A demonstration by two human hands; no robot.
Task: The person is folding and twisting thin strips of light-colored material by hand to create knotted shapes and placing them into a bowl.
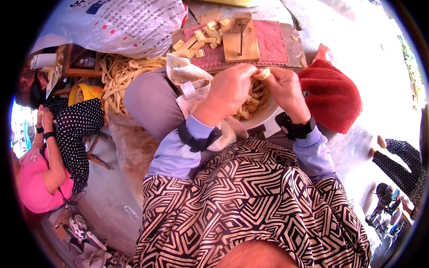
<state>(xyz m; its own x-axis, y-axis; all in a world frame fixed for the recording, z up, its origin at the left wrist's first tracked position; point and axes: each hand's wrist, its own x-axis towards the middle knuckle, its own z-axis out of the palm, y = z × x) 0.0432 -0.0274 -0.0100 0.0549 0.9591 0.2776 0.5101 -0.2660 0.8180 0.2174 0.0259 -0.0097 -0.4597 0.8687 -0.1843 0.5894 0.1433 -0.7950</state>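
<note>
Folded pale-yellow strip (262, 74) pinched between the fingers of left hand (232, 89) and right hand (286, 87); both sets bent nearly closed on it, left fingertips mostly hidden. Strip is held just off the near edge of the low wooden tabletop (295, 50), above a white bowl (267, 115) holding more strips. On the tabletop, a red cloth (275, 42); upright wooden block (241, 42) on it, right of middle, with a thin dark rod; cut pieces (201, 39) toward the left end. Heap of long strips (117, 82) off the left end. Grey floor (105, 187); at left, a seated person (47, 174) in pink top, near a yellow bucket (91, 91). White plastic sack (134, 24) beyond the tabletop's far left corner carries dark printed lines and red dots.
</note>
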